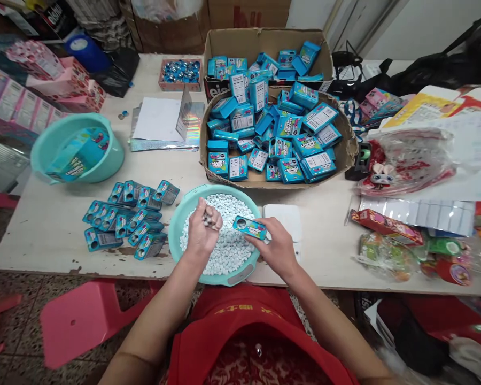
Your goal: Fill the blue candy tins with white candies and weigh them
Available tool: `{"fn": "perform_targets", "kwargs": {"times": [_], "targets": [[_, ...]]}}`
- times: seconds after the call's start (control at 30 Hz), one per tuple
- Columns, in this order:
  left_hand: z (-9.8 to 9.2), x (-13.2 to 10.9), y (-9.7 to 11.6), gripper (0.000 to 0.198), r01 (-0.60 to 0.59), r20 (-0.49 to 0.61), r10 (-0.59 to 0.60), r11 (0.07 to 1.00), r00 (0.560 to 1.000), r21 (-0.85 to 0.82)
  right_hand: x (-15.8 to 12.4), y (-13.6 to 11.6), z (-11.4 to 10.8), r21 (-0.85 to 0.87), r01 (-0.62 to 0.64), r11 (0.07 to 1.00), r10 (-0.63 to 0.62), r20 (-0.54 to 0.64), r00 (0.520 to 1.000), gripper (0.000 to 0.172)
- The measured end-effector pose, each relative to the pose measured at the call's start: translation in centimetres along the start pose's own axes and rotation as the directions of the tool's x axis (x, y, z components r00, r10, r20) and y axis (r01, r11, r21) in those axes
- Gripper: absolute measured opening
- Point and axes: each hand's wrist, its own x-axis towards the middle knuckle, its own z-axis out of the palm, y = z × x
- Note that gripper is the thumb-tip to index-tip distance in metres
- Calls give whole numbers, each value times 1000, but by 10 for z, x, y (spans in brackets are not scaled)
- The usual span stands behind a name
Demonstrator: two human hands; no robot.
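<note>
In my right hand (278, 246) is a small blue candy box (250, 228), held between thumb and fingers over the right part of a turquoise basin (175, 214). The box's narrow end, with a round opening, faces up. My left hand (202, 232) is over the basin's left side, its fingers curled upward around a few small candies (208, 218). Loose pale candies (228, 259) fill the basin. Left of it, several blue boxes (128, 219) stand or lean in a group, with round holes on top.
A cardboard box (278, 184) heaped with blue boxes stands behind the basin, another box (264, 37) behind it. A white scale-like device (282, 219) lies beside my right hand. At left is a turquoise tub (116, 155); bagged goods (404, 160) crowd the right. A pink stool (80, 321) stands below.
</note>
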Motion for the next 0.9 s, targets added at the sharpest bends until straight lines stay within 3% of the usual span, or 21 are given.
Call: {"fn": "perform_targets", "kwargs": {"times": [0.1, 0.2, 0.53, 0.7, 0.8, 0.83, 0.9], "targets": [[22, -12, 1, 48, -185, -5, 186, 978, 982, 98, 2, -5, 19, -56, 45, 997, -42, 51, 998, 32], [30, -15, -3, 49, -254, -38, 264, 952, 964, 173, 3, -7, 26, -68, 67, 995, -63, 57, 996, 32], [34, -11, -8, 49, -289, -19, 303, 925, 953, 248, 8, -6, 24, -41, 36, 999, -35, 41, 999, 30], [42, -7, -12, 48, -291, -34, 304, 936, 952, 197, 9, 0, 25, -29, 8, 1000, -7, 37, 999, 30], [32, 2, -15, 48, -259, -47, 276, 940, 960, 223, 8, 1, 18, 27, -27, 999, 26, 19, 999, 30], [24, 5, -16, 47, -258, -31, 282, 910, 959, 324, 6, 2, 14, 65, -44, 997, 43, 11, 999, 30], [4, 10, -14, 43, -265, 50, 297, 749, 953, 608, 1, 5, 0, 150, -93, 984, 96, -12, 995, 30]]}}
